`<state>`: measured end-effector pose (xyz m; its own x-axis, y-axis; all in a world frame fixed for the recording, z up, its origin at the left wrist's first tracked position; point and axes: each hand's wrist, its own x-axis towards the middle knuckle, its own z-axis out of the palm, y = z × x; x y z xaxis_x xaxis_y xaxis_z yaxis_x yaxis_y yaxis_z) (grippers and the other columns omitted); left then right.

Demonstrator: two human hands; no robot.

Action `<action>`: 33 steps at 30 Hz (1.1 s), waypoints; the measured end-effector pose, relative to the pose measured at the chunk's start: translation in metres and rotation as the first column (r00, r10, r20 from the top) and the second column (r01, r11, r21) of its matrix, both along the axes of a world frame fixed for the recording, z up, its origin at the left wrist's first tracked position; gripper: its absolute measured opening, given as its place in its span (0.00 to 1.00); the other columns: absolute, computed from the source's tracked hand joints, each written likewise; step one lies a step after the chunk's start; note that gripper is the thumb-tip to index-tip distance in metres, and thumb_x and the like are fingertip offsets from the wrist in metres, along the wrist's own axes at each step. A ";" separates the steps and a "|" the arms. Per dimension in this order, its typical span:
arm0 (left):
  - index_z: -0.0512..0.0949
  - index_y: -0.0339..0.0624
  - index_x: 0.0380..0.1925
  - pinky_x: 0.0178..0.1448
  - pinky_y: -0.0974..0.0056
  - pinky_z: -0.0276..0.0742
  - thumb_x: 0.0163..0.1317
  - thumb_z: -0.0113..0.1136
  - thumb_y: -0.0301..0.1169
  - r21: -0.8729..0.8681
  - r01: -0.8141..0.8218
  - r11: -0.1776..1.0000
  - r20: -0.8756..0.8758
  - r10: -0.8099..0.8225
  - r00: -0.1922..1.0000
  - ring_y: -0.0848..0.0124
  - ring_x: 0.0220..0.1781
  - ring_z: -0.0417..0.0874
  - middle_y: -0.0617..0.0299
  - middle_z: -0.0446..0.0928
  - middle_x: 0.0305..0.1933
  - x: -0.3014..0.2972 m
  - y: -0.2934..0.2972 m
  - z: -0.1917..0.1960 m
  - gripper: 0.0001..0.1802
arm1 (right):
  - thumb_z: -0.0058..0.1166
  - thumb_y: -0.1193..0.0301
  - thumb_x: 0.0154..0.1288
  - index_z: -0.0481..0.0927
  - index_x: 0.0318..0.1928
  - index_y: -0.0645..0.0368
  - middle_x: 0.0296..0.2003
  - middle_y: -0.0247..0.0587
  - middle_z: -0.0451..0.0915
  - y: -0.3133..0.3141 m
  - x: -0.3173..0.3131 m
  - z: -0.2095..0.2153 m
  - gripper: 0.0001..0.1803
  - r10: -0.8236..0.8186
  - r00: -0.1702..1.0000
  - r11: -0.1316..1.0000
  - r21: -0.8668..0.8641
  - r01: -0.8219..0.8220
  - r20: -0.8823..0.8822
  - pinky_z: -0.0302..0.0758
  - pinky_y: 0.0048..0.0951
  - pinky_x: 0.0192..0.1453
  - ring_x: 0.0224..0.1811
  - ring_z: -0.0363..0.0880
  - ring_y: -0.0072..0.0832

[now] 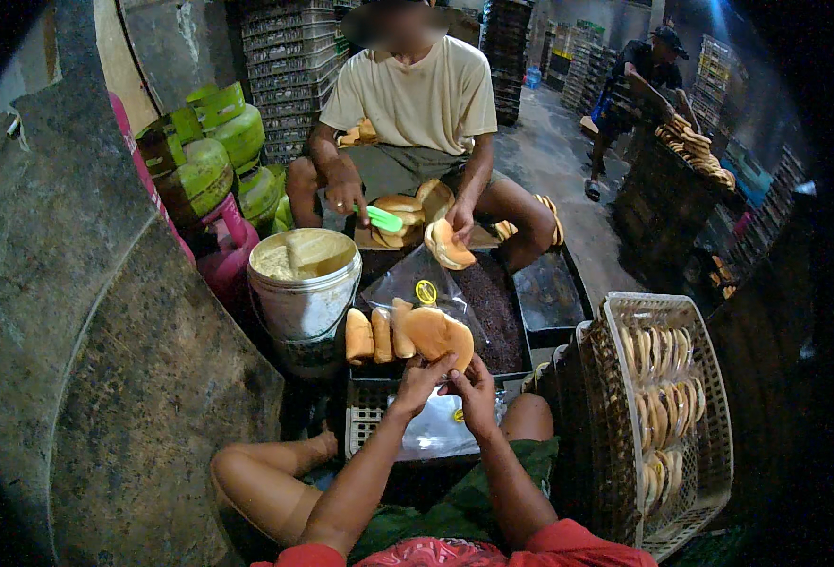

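My left hand and my right hand are close together in the middle, both closed on the near edge of a golden-brown bread bun. Just beyond the bun spreads a clear plastic bag with a round yellow label; whether it encloses any of the bun I cannot tell. Left of the bun, several bread pieces stand side by side. Under my wrists lies a pile of clear plastic bags on a pale crate.
Opposite sits a co-worker with a green spatula and a split bun. A white bucket of pale cream stands left, a tray of dark crumbs ahead. Right is a crate of packed breads; green gas cylinders are far left.
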<state>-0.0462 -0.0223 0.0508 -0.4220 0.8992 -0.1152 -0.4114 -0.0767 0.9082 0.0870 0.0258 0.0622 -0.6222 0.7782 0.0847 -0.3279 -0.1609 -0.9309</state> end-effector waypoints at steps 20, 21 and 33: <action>0.78 0.34 0.48 0.60 0.61 0.72 0.62 0.67 0.35 -0.100 0.267 0.958 -0.228 -0.284 0.931 0.68 0.52 0.77 0.57 0.79 0.48 0.109 0.005 0.019 0.18 | 0.67 0.63 0.57 0.80 0.43 0.64 0.33 0.42 0.82 0.038 0.157 0.145 0.19 -0.233 0.683 0.970 0.215 0.112 0.693 0.75 0.30 0.41 0.35 0.79 0.23; 0.80 0.37 0.47 0.59 0.59 0.72 0.59 0.70 0.34 -0.027 0.140 0.990 -0.394 -0.140 0.908 0.65 0.52 0.78 0.58 0.80 0.48 0.098 -0.001 0.013 0.19 | 0.67 0.65 0.56 0.79 0.42 0.64 0.32 0.40 0.81 0.034 0.182 0.154 0.18 -0.340 0.661 0.937 0.302 0.176 0.669 0.75 0.28 0.39 0.33 0.79 0.23; 0.81 0.40 0.35 0.50 0.44 0.67 0.53 0.68 0.34 -0.453 -0.336 0.826 -0.880 -0.355 0.316 0.48 0.47 0.80 0.50 0.82 0.38 -0.011 -0.020 -0.072 0.12 | 0.57 0.71 0.53 0.76 0.55 0.63 0.51 0.59 0.80 0.035 0.591 0.085 0.27 -0.507 -0.472 0.637 0.682 0.358 0.721 0.75 0.40 0.57 0.56 0.79 0.47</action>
<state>-0.0567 -0.0427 -0.0217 -0.5378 0.8414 -0.0528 0.7014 0.4813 0.5257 0.6776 0.0606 0.1476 0.5044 0.8604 0.0720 0.8469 -0.4768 -0.2354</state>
